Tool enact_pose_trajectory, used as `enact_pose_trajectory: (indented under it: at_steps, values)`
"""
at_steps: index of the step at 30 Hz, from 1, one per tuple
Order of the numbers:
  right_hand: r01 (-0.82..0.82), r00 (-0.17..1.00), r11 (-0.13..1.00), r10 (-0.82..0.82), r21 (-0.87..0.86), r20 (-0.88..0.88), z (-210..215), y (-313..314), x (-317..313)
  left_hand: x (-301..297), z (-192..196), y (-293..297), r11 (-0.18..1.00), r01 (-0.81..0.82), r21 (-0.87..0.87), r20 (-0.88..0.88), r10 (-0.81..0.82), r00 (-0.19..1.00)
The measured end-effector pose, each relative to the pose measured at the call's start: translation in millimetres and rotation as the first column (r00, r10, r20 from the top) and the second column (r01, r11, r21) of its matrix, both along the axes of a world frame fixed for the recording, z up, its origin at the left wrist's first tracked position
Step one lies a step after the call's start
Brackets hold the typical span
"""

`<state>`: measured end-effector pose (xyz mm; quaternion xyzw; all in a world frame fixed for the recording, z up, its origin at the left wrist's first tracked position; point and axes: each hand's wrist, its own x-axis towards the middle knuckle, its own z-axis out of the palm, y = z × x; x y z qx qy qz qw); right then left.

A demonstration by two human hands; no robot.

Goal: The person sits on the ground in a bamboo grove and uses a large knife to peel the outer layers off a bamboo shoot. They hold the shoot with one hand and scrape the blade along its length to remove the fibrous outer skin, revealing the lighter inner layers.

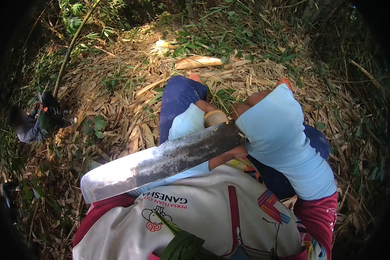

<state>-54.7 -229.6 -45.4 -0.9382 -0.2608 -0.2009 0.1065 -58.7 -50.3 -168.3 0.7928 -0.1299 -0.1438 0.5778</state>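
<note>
above your lap: and there's the broad knife (160, 162), slanting across, wide tip out to your left.
right hand (252, 100): your fingers curl round the knife's inner end, its handle hidden from view.
left hand (206, 107): your fingers wrap a tan round-ended piece (216, 118) just beyond the blade, which hides part of your grip.
leaf litter (117, 108): a pale chunk (198, 62) lies ahead of your knees.
far left: a person (28, 130) sits low among plants.

Pale pieces (198, 63) on leaf-littered ground (112, 102)
</note>
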Motion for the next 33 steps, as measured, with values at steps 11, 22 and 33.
enact_pose_trajectory:
  at_steps: [11, 22, 33]
  values:
    - [0.096, 0.99, 0.993, -0.103, -0.074, -0.094, -2.3, -1.3, 1.7, 34.8, 75.1, 11.1, 0.972, 0.23, 0.054, 0.23, -0.236, 0.944]
    - [0.397, 0.918, 0.856, -0.369, 0.332, -0.146, -16.4, -41.3, 23.2, 34.3, 73.0, 21.5, 0.995, 0.008, -0.102, 0.266, 0.019, 0.964]
    - [0.12, 0.992, 0.988, -0.116, 0.1, -0.049, -2.0, -30.4, 5.2, 49.9, 64.3, 21.3, 0.96, 0.252, 0.12, 0.347, -0.278, 0.896]
